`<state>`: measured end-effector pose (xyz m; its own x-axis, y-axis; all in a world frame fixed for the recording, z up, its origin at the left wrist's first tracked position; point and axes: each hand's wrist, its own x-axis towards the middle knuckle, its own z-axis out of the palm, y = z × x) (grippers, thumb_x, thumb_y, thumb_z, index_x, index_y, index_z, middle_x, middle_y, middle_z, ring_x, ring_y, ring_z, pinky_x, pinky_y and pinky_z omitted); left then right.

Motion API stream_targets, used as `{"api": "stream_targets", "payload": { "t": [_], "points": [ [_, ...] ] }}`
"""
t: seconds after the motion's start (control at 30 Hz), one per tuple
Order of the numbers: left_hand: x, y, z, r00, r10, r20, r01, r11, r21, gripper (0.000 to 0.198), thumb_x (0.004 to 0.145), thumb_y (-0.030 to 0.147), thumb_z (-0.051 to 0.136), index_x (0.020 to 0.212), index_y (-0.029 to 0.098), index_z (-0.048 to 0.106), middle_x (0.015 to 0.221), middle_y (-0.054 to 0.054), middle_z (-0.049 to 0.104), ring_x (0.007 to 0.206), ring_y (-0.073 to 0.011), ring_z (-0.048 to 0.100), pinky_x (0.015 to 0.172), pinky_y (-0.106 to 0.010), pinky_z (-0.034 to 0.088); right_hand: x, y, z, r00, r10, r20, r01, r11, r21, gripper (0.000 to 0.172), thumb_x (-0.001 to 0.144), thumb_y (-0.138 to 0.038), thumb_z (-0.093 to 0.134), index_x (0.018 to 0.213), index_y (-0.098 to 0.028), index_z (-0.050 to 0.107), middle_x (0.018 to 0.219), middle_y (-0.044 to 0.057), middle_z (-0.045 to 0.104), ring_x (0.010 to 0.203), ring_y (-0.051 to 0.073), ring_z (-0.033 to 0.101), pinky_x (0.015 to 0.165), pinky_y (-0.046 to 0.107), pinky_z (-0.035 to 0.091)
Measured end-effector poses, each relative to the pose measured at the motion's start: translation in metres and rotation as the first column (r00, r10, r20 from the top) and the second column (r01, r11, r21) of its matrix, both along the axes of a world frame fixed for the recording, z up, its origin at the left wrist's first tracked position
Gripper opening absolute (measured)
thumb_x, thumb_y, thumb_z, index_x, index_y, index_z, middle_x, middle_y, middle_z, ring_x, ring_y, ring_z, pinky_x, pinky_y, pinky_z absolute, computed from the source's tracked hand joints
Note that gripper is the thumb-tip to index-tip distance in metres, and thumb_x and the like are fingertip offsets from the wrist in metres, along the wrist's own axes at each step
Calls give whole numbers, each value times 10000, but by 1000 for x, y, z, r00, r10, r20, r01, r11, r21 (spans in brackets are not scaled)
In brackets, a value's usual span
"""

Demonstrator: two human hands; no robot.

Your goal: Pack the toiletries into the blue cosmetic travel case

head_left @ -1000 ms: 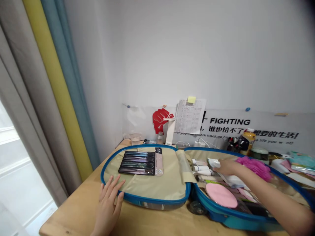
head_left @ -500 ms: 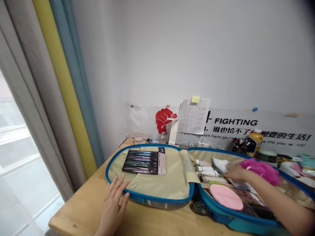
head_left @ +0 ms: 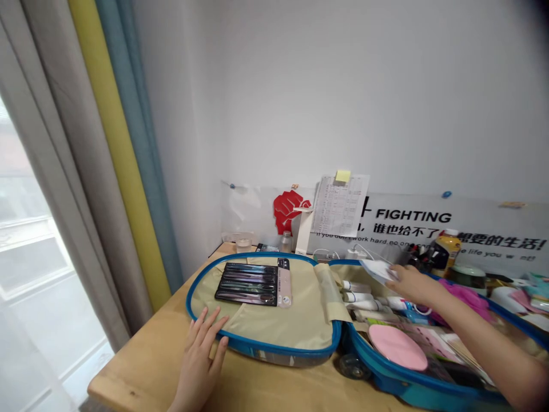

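A small suitcase with blue trim and beige lining lies open on the table. My left hand rests on the near left rim of its lid half, fingers spread. A flat blister pack of several slim toothbrush-like items lies on that lining. Over the filled right half, my right hand grips a flat white packet, raised above the contents. Below it are several white tubes, a pink oval item and a magenta bath puff, partly hidden by my right arm.
Along the wall behind stand a clear cup, a glass bottle, a white stand and a yellow-and-dark bottle. A wooden table carries everything. Curtains hang at the left.
My right hand has lifted the white packet up and a little left, uncovering a tube and a blue item beneath. My left hand stays on the rim.
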<state>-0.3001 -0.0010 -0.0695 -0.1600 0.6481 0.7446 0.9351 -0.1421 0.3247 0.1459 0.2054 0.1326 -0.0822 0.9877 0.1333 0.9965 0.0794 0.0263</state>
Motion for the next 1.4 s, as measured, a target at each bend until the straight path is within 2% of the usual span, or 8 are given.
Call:
{"api": "stream_targets", "payload": {
  "t": [0.1, 0.2, 0.4, 0.6, 0.8, 1.03, 1.23, 1.4],
  "points": [
    [-1, 0, -1, 1000, -1, -7, 1, 1000, 6, 328, 907, 346, 469, 1196, 267, 604, 1314, -63, 589, 1331, -279, 412, 1048, -522, 400, -43, -17, 19, 986, 152, -61, -155, 987, -39, 421, 888, -346, 520, 1282, -199, 515, 1331, 129, 516, 1113, 216, 561, 983, 412, 435],
    [0, 0, -1, 1000, 6, -21, -6, 1000, 5, 362, 909, 345, 465, 1250, 272, 563, 1345, -64, 565, 1337, -280, 405, 1051, -524, 392, -102, -37, 22, 896, 421, -141, -435, 896, -89, 503, 841, -306, 508, 1326, -175, 500, 1387, 127, 477, 1200, 235, 519, 1036, 340, 393],
    [2, 0, 1, 999, 13, -31, -12, 1000, 19, 557, 921, 322, 448, 1455, 287, 298, 1452, -84, 449, 1371, -262, 357, 1095, -519, 331, -217, -66, -15, 642, 717, -272, -766, 595, -242, 556, 719, -311, 606, 1261, -189, 587, 1277, 85, 577, 1162, 219, 551, 1019, 294, 399],
    [6, -1, 2, 999, 51, -10, -51, 998, 25, 635, 929, 313, 420, 1503, 278, 149, 1547, -115, 271, 1395, -281, 310, 1057, -505, 380, -284, -75, -48, 563, 752, -344, -820, 454, -349, 569, 716, -383, 617, 1256, -205, 597, 1254, 107, 589, 1093, 245, 598, 916, 316, 463],
    [7, -1, 4, 996, 61, -70, -60, 998, 16, 584, 914, 319, 448, 1469, 284, 271, 1507, -80, 360, 1410, -288, 270, 1084, -507, 345, -308, -72, -67, 526, 760, -383, -840, 392, -375, 598, 750, -412, 610, 1303, -189, 560, 1272, 130, 577, 1158, 266, 556, 954, 336, 433],
    [3, 0, -2, 993, 70, -100, -68, 997, 24, 446, 878, 389, 507, 1299, 240, 500, 1258, -73, 596, 1302, -284, 419, 1070, -491, 345, -306, -69, -73, 473, 775, -420, -860, 302, -411, 656, 786, -475, 615, 1341, -138, 522, 1332, 153, 547, 1230, 277, 507, 1020, 340, 381],
    [2, 0, 0, 996, 57, -67, -56, 998, 14, 358, 877, 411, 500, 1176, 223, 556, 1164, -81, 626, 1223, -275, 483, 1032, -470, 360, -293, -65, -64, 481, 752, -450, -859, 302, -414, 699, 847, -570, 503, 1381, -119, 472, 1389, 158, 500, 1249, 269, 496, 1020, 339, 385],
    [1, 1, 1, 995, 51, -87, -47, 998, 41, 352, 873, 424, 500, 1157, 224, 557, 1127, -77, 638, 1167, -277, 512, 1004, -463, 368, -290, -71, -64, 500, 749, -435, -845, 311, -434, 603, 884, -481, 506, 1356, -106, 501, 1368, 149, 526, 1251, 244, 502, 1025, 306, 390]
  ]
}}
